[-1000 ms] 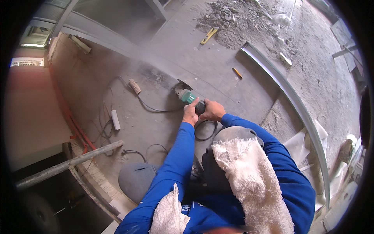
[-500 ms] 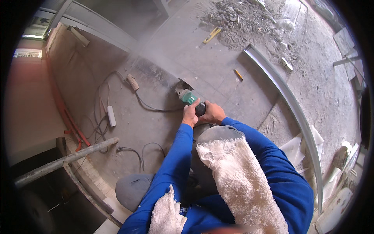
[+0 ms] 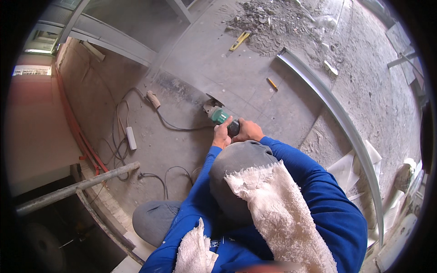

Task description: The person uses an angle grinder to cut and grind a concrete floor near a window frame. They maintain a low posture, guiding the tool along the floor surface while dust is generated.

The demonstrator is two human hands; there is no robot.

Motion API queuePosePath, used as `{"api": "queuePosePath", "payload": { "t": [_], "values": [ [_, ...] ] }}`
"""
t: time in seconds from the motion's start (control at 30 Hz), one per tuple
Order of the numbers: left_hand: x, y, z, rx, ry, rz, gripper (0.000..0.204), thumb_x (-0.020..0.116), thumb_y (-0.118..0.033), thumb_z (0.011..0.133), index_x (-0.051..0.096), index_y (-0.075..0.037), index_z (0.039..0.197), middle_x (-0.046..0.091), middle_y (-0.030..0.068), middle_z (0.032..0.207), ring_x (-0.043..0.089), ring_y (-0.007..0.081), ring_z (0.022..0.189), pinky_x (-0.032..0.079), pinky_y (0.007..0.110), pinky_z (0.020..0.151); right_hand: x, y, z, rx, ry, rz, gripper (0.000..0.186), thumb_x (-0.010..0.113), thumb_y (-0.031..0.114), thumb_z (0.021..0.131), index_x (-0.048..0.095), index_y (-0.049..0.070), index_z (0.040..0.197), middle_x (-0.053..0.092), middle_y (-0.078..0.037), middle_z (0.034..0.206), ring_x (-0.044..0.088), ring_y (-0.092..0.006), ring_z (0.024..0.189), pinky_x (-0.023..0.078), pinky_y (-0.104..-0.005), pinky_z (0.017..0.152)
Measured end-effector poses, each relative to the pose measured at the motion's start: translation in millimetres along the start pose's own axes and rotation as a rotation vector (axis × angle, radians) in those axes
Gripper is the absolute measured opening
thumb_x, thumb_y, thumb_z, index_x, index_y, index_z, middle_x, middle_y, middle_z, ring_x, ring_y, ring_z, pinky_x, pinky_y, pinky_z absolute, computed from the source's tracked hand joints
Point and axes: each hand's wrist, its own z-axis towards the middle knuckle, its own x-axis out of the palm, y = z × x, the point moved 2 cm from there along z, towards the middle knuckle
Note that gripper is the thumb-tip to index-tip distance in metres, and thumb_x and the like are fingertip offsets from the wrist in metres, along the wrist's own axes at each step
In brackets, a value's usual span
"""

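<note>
Grey concrete floor [image 3: 255, 86], dusty, seen from above. Green-bodied angle grinder [image 3: 218, 116] sits low on the floor slab, near the middle of the view, its disc guard at the far end against a dark cut line in the concrete. Left hand [image 3: 222, 134] wraps the near end of the grinder body, fingers closed round it. Right hand [image 3: 248, 132] is just beside the left, closed on the dark rear handle of the same tool. Both sleeves are blue; forearms come up from the lower edge.

Black power cable [image 3: 177, 127] runs left from the grinder toward a tan plug piece [image 3: 153, 99], then loops on to a white power strip [image 3: 131, 138] lying flat further left. More cable coils lie near the strip.

Grey rounded cap shape [image 3: 239, 177] and a white frayed towel [image 3: 273, 214] fill the lower centre, hiding part of the arms.

Beyond the grinder: a small orange pencil [image 3: 271, 83] on the slab, a yellow tool [image 3: 239, 41] further off beside a heap of rubble [image 3: 268, 18]. Curved metal track [image 3: 337, 113] sweeps along the right, well apart from the hands. Grey metal pipe [image 3: 77, 187] lies at lower left, and red conduit [image 3: 73, 127] runs along the left wall base
</note>
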Motion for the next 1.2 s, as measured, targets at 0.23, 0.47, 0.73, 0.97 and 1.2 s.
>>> {"api": "queuePosePath", "payload": {
  "t": [0.23,0.47,0.73,0.97,1.2],
  "values": [
    [1,-1,-1,0.004,0.004,0.014,0.026,0.083,-0.014,0.089,0.065,-0.001,0.104,0.069,0.0097,0.103,0.073,0.0249,0.087,0.063,0.046,0.078,2,-1,2,-0.003,0.008,0.01,0.069,0.087,0.039,0.064,0.063,0.003,0.118,0.074,-0.026,0.107,0.07,-0.0458,0.105,0.056,-0.0523,0.089],
    [-3,2,3,-0.016,-0.005,0.049,0.027,0.084,-0.017,0.089,0.066,-0.001,0.102,0.07,0.0091,0.101,0.072,0.023,0.084,0.062,0.044,0.077,8,-9,7,-0.015,0.004,0.004,0.069,0.087,0.042,0.065,0.063,0.005,0.117,0.074,-0.027,0.106,0.071,-0.0463,0.104,0.056,-0.0535,0.088],
    [7,2,-7,0.022,-0.049,0.087,0.024,0.084,-0.016,0.089,0.068,-0.001,0.099,0.07,0.0087,0.099,0.071,0.0212,0.083,0.061,0.043,0.075,15,-21,10,-0.052,-0.023,0.0,0.068,0.087,0.047,0.067,0.062,0.006,0.115,0.074,-0.027,0.105,0.071,-0.0475,0.102,0.056,-0.0549,0.086],
    [25,0,-36,0.063,-0.091,0.292,0.038,0.083,-0.039,0.09,0.073,-0.002,0.092,0.071,0.0053,0.089,0.065,0.0132,0.073,0.051,0.036,0.065,18,-32,2,-0.049,-0.059,-0.024,0.059,0.082,0.048,0.077,0.061,0.007,0.112,0.074,-0.027,0.102,0.07,-0.0485,0.1,0.055,-0.0566,0.083],
    [24,-1,-36,0.046,-0.109,0.304,0.027,0.083,-0.023,0.089,0.071,0.0,0.095,0.072,0.0075,0.095,0.069,0.0173,0.077,0.058,0.039,0.069,18,-31,-1,-0.025,-0.057,-0.012,0.061,0.082,0.049,0.076,0.06,0.006,0.113,0.074,-0.027,0.103,0.07,-0.0489,0.1,0.056,-0.0568,0.082]
  ]
}}
